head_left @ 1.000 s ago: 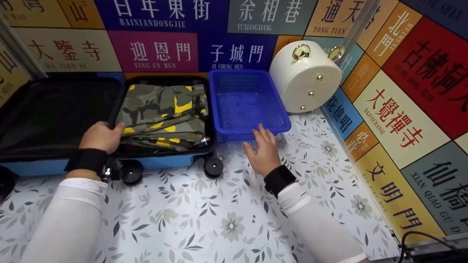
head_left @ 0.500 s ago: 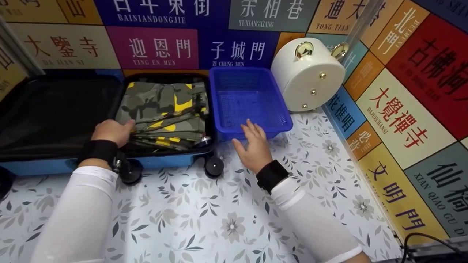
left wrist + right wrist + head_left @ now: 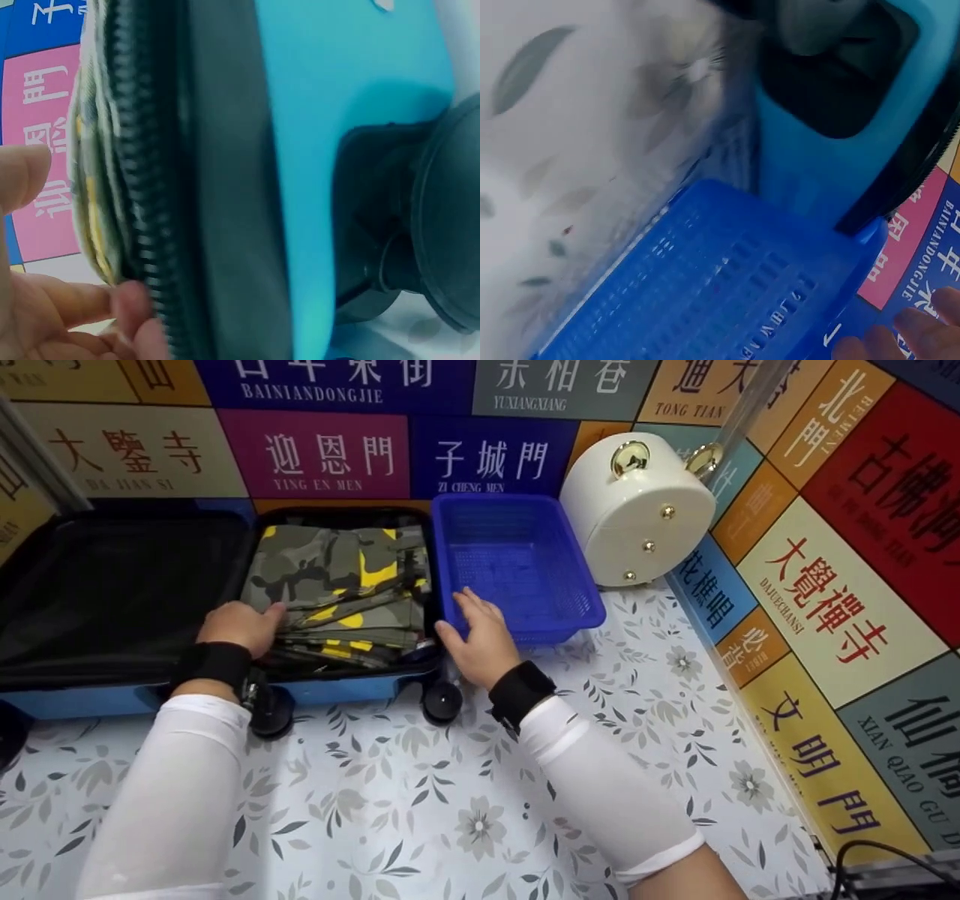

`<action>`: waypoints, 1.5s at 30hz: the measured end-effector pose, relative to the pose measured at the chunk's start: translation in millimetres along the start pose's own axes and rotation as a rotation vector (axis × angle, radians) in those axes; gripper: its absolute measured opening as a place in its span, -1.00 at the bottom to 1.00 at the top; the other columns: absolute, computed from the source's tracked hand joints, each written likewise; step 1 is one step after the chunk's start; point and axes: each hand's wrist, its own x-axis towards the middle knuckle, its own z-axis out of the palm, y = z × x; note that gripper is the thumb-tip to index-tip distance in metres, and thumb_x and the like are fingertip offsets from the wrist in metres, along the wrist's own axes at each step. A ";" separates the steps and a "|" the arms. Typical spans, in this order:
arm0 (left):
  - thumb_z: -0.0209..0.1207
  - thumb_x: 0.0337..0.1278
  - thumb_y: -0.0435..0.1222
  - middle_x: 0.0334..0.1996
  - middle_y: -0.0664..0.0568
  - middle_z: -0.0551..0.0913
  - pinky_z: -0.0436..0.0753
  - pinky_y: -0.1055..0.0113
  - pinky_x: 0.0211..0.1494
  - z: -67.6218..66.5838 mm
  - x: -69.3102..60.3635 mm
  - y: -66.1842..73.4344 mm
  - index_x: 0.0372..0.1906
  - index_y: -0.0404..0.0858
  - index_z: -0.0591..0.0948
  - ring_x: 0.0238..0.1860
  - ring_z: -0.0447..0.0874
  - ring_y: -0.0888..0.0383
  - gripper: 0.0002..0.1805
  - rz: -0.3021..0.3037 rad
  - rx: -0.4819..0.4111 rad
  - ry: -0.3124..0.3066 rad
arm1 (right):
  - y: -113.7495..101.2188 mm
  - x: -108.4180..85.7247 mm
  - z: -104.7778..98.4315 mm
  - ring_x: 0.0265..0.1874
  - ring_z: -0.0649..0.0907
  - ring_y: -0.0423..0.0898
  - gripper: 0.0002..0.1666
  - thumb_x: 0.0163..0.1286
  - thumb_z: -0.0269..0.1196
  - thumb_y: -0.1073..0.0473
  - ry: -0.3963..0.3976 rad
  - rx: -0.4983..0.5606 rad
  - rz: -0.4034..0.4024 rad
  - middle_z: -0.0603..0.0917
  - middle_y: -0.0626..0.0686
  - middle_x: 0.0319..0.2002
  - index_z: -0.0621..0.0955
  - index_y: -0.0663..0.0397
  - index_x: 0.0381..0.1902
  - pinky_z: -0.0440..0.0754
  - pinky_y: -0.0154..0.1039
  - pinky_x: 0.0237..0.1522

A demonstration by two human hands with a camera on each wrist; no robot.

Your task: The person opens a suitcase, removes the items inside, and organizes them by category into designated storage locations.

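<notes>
An open suitcase (image 3: 352, 690) with a blue shell and black lining holds a folded camouflage garment (image 3: 330, 577) in grey, green and yellow in its right half. My left hand (image 3: 241, 628) is at the garment's left edge, thumb spread from the fingers. In the left wrist view its fingertips (image 3: 135, 307) lie beside the zip and the folded layers; whether they press the cloth I cannot tell. My right hand (image 3: 484, 641) hovers with extended fingers over the near left corner of the blue plastic basket (image 3: 517, 634), right of the suitcase, holding nothing.
A white rounded case (image 3: 637, 525) with gold knobs stands behind and right of the basket. Black suitcase wheels (image 3: 442, 701) jut toward me. Printed panels (image 3: 315, 454) wall the back and right side of the flower-patterned table surface (image 3: 420, 825).
My right hand has moved left along the basket's front toward the suitcase. My left hand has shifted right along the garment's left edge. The camera view has moved slightly.
</notes>
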 end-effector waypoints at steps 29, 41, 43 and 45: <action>-0.43 0.65 0.15 0.56 -0.62 0.03 0.19 -0.27 0.62 -2.2 13.2 12.6 0.55 -0.70 0.09 0.54 0.12 -0.53 -0.05 -0.050 -0.041 0.007 | -41.1 52.4 48.6 0.62 0.28 0.09 -0.15 0.63 0.17 -0.01 -0.096 0.556 0.428 0.19 0.17 0.67 0.14 0.11 0.69 0.31 -0.07 0.60; -0.17 0.57 0.23 0.48 -0.52 0.35 0.43 -0.25 0.46 -3.3 23.5 9.7 0.45 -0.55 0.43 0.40 0.42 -0.42 -0.09 -0.101 -0.073 0.031 | -37.4 61.2 54.7 0.59 0.35 0.09 -0.23 0.60 0.21 0.08 -0.009 0.573 0.441 0.35 0.22 0.59 0.26 0.25 0.61 0.35 -0.12 0.57; -0.14 0.54 0.25 0.45 -0.51 0.39 0.45 -0.25 0.43 -4.0 24.4 7.6 0.43 -0.53 0.46 0.36 0.46 -0.41 -0.08 -0.101 -0.103 0.053 | -36.8 62.0 55.9 0.58 0.36 0.08 -0.24 0.59 0.22 0.11 -0.002 0.576 0.432 0.37 0.21 0.58 0.27 0.25 0.61 0.37 -0.14 0.56; -0.10 0.51 0.27 0.44 -0.49 0.42 0.45 -0.24 0.43 -4.5 25.7 6.4 0.43 -0.51 0.47 0.34 0.47 -0.42 -0.08 -0.100 -0.132 0.084 | -36.2 63.5 57.2 0.57 0.39 0.09 -0.24 0.58 0.23 0.13 0.003 0.579 0.421 0.39 0.22 0.57 0.27 0.25 0.60 0.39 -0.15 0.54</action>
